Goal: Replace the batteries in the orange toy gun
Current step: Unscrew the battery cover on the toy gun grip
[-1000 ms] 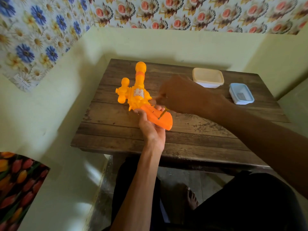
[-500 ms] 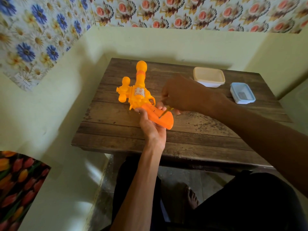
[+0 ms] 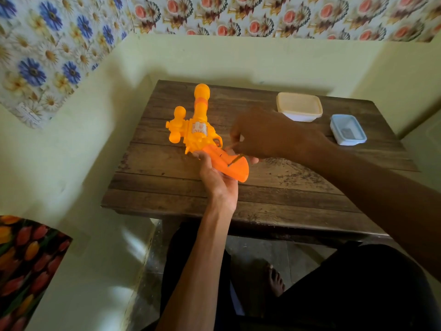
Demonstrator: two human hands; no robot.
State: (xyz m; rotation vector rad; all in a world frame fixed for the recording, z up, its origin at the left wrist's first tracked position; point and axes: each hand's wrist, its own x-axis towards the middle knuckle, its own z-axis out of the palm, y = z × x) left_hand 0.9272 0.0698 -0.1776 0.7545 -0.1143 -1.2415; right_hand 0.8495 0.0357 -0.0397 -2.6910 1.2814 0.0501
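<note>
The orange toy gun (image 3: 198, 130) is held just above the wooden table (image 3: 274, 187), its barrel pointing away from me. My left hand (image 3: 218, 179) grips its darker orange handle (image 3: 229, 164) from below. My right hand (image 3: 267, 133) holds a thin screwdriver (image 3: 235, 160) in curled fingers, and the tip touches the side of the handle. The part of the tool inside the fist is hidden. No batteries are visible.
A cream-lidded plastic box (image 3: 299, 106) and a small blue-rimmed box (image 3: 348, 129) stand at the table's far right. Yellow walls close in on the left and behind. My legs and a bare foot (image 3: 276, 279) are under the table's near edge.
My right hand has shifted slightly over the handle, with the screwdriver still on the same spot. The gun and my left hand have hardly moved.
</note>
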